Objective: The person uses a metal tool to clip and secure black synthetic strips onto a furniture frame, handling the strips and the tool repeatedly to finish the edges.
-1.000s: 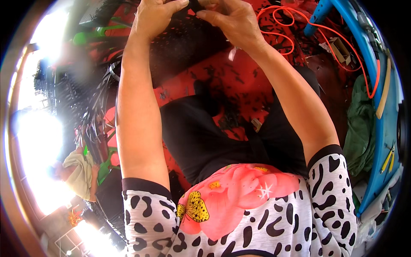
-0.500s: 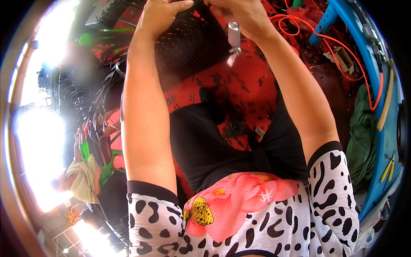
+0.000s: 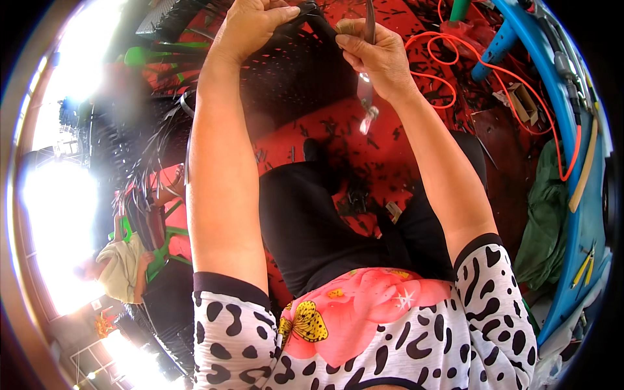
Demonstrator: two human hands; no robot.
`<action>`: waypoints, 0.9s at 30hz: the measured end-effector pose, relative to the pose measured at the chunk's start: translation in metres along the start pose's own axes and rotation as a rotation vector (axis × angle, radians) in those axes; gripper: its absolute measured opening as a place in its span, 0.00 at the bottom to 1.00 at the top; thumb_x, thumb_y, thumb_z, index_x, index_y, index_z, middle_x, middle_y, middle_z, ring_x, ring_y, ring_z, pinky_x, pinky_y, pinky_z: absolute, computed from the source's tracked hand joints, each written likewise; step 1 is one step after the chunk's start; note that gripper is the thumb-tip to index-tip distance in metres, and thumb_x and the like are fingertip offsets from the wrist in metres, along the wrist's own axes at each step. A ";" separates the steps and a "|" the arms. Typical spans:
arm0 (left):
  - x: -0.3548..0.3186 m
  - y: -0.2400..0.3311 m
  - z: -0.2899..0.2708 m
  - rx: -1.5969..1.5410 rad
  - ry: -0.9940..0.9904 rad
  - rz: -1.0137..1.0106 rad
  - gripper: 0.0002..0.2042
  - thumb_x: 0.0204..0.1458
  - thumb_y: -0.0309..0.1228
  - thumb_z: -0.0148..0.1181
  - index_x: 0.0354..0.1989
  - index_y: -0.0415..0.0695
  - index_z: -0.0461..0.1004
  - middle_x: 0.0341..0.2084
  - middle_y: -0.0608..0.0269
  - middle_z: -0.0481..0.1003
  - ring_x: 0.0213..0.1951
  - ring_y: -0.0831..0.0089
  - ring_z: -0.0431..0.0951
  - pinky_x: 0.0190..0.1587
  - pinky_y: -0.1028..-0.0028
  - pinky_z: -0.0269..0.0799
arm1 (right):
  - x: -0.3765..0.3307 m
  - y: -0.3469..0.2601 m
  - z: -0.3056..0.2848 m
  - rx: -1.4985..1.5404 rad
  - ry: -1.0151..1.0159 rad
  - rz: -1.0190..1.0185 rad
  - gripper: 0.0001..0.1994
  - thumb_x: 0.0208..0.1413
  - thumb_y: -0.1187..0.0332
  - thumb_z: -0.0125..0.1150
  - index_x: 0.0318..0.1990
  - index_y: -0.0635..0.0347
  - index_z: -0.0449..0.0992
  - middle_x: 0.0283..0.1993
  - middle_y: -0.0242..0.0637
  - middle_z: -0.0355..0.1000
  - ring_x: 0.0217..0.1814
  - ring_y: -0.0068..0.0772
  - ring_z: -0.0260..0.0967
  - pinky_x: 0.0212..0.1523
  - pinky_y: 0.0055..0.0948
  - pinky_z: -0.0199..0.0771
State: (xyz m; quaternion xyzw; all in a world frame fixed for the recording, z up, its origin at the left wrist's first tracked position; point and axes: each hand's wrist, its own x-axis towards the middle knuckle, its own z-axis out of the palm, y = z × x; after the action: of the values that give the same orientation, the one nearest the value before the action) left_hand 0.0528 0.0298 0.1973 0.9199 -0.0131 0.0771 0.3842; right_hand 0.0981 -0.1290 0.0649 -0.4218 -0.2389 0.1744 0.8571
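At the top edge of the view, above your lap, both your arms are raised over a red floor (image 3: 338, 140).

- Left hand (image 3: 250, 29): curled into a fist, thumb and fingers pinched on the rim of a black perforated plastic piece (image 3: 286, 78), which hangs down between your two forearms.
- Right hand (image 3: 377, 55): fingers folded tight around a slim metal cutting tool (image 3: 368, 71) held upright; its lower end dangles below the palm, its upper end touches the black piece's rim, just beside your left thumb.
- Floor: red, strewn with small black offcuts (image 3: 354, 198).
- Right side: orange cable (image 3: 500, 71) looping across the floor; blue frame (image 3: 572, 130) curving along the edge; green cloth (image 3: 549, 218) bunched against it.
- Left side: green plastic parts (image 3: 153, 55) near the upper corner; a second person (image 3: 123, 273) lower down, well apart from you.
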 end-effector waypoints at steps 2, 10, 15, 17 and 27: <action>0.001 -0.001 -0.003 -0.048 -0.009 -0.032 0.10 0.45 0.21 0.54 0.37 0.35 0.76 0.27 0.70 0.75 0.28 0.83 0.72 0.34 0.82 0.68 | 0.000 -0.003 0.003 0.083 -0.025 0.002 0.07 0.52 0.73 0.60 0.39 0.62 0.74 0.24 0.27 0.66 0.21 0.14 0.59 0.17 0.13 0.51; -0.002 0.000 -0.006 -0.039 0.029 -0.019 0.09 0.45 0.22 0.56 0.35 0.35 0.76 0.25 0.69 0.75 0.27 0.83 0.71 0.33 0.81 0.68 | 0.004 -0.033 0.013 0.326 -0.054 0.030 0.02 0.55 0.74 0.56 0.35 0.59 0.71 0.23 0.27 0.65 0.18 0.16 0.59 0.16 0.14 0.54; -0.004 -0.006 -0.007 0.108 0.051 -0.007 0.06 0.44 0.23 0.57 0.31 0.35 0.77 0.21 0.70 0.74 0.25 0.83 0.70 0.30 0.81 0.67 | 0.022 -0.059 0.030 0.037 -0.057 -0.045 0.02 0.53 0.77 0.53 0.30 0.61 0.71 0.19 0.27 0.65 0.17 0.15 0.59 0.16 0.14 0.55; -0.005 -0.011 -0.006 0.049 0.048 -0.049 0.06 0.44 0.23 0.57 0.30 0.36 0.77 0.21 0.70 0.74 0.24 0.84 0.70 0.29 0.82 0.66 | 0.030 -0.057 0.033 -0.093 -0.106 -0.158 0.03 0.52 0.78 0.52 0.27 0.61 0.70 0.16 0.27 0.64 0.15 0.15 0.58 0.15 0.15 0.54; -0.006 -0.019 0.006 0.049 0.086 -0.048 0.04 0.43 0.22 0.58 0.28 0.36 0.77 0.19 0.70 0.74 0.23 0.84 0.70 0.28 0.81 0.66 | 0.031 -0.050 0.031 -0.097 -0.021 -0.108 0.04 0.51 0.78 0.52 0.26 0.60 0.69 0.17 0.28 0.64 0.15 0.15 0.57 0.16 0.16 0.54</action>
State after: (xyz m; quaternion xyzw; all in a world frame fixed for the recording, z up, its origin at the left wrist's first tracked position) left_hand 0.0489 0.0387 0.1792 0.9250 0.0273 0.1078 0.3634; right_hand 0.1114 -0.1228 0.1299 -0.4477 -0.2784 0.1206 0.8412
